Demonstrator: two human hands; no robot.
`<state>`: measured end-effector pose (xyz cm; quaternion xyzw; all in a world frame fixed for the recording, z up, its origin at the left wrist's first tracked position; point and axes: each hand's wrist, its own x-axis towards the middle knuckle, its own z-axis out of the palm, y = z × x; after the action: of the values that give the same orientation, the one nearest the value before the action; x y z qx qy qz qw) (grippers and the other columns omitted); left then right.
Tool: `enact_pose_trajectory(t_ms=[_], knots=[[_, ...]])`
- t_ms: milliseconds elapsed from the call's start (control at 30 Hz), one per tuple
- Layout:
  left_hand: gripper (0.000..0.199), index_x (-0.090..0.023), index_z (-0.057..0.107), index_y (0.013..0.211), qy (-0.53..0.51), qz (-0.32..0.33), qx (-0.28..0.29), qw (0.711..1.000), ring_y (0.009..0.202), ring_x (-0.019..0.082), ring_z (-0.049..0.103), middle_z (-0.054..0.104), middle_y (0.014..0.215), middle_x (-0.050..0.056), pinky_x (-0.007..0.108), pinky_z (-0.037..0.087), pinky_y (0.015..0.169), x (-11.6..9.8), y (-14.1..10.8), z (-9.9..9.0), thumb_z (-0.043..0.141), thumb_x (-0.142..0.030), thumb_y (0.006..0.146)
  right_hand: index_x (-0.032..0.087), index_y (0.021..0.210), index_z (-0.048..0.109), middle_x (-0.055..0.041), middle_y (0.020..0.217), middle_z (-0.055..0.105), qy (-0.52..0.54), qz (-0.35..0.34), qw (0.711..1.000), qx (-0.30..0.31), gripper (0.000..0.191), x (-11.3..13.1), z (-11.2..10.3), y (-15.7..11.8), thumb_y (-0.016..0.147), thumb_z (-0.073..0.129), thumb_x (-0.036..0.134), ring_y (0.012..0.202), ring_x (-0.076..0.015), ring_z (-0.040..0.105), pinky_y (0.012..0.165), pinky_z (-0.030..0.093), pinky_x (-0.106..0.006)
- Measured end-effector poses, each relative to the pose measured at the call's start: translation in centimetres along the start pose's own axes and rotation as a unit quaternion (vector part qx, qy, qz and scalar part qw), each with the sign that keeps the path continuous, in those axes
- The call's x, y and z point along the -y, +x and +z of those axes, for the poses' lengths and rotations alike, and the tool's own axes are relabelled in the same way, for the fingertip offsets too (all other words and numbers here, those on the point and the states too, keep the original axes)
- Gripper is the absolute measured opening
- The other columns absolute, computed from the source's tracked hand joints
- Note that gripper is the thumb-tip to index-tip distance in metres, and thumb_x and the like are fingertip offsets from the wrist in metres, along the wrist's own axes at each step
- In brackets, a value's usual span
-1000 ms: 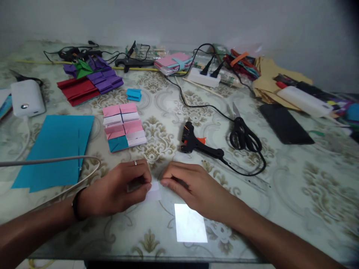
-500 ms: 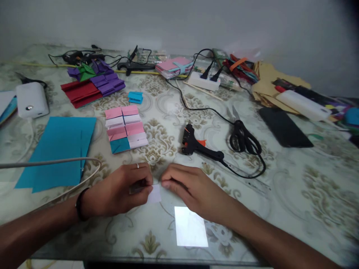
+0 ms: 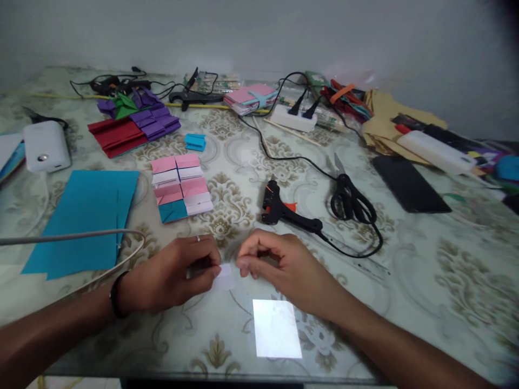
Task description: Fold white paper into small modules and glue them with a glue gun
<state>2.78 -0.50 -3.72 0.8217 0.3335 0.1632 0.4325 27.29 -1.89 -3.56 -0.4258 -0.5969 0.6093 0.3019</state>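
A small pale lilac paper [image 3: 224, 277] is pinched at its left edge by my left hand [image 3: 184, 273]. Just right of the paper, my right hand [image 3: 279, 265] has its thumb and fingertips pressed together; whether anything is between them is too small to tell. Beyond my left hand lies a block of folded pink, white and teal papers [image 3: 181, 186]. A black glue gun [image 3: 284, 208] rests on its side beyond my right hand. Large blue sheets [image 3: 87, 216] lie to the left.
Black scissors [image 3: 351, 197] and a black phone [image 3: 409, 183] lie at the right. A white power strip [image 3: 292, 118] with cords stands at the back. A grey cable [image 3: 81, 234] crosses the blue sheets. Folded red papers [image 3: 117, 135] lie at the back left.
My right hand has shifted slightly right, away from the lilac paper, and its fingers are more curled. My left hand keeps its pinch on the paper.
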Motion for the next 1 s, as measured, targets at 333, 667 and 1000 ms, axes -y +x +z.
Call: enact_pose_trajectory(t_ms=[333, 667, 1000], knots=[[0.019, -0.019, 0.066, 0.086, 0.086, 0.073, -0.043, 0.993, 0.064, 0.014, 0.057, 0.064, 0.074, -0.002, 0.025, 0.039, 0.061, -0.1, -0.2, 0.9, 0.055, -0.013, 0.1, 0.017, 0.084, 0.072, 0.0052, 0.072, 0.062, -0.195, -0.075, 0.978, 0.008, 0.013, -0.6, 1.2, -0.2, 0.09, 0.083, 0.015, 0.063, -0.0093, 0.055, 0.058, 0.04, -0.02], [0.014, -0.023, 0.062, 0.088, 0.063, 0.064, -0.069, 0.994, 0.069, 0.016, 0.061, 0.064, 0.079, -0.001, 0.028, 0.047, 0.063, 0.0, 0.0, 0.6, 0.06, -0.016, 0.099, 0.015, 0.093, 0.071, -0.0021, 0.087, 0.072, -0.304, -0.167, 0.938, 0.017, 0.009, -0.8, 0.5, -0.3, 0.102, 0.071, 0.013, 0.075, -0.0141, 0.066, 0.071, 0.05, -0.023], [0.017, -0.022, 0.06, 0.088, 0.078, 0.045, -0.055, 0.994, 0.073, 0.014, 0.06, 0.063, 0.083, -0.001, 0.024, 0.046, 0.064, -0.3, -0.1, -0.1, 0.056, -0.016, 0.103, 0.018, 0.098, 0.077, -0.0022, 0.089, 0.078, -0.29, -0.187, 0.938, -0.029, 0.009, -1.0, 0.1, -0.1, 0.104, 0.071, 0.022, 0.081, -0.0159, 0.073, 0.077, 0.056, -0.025]])
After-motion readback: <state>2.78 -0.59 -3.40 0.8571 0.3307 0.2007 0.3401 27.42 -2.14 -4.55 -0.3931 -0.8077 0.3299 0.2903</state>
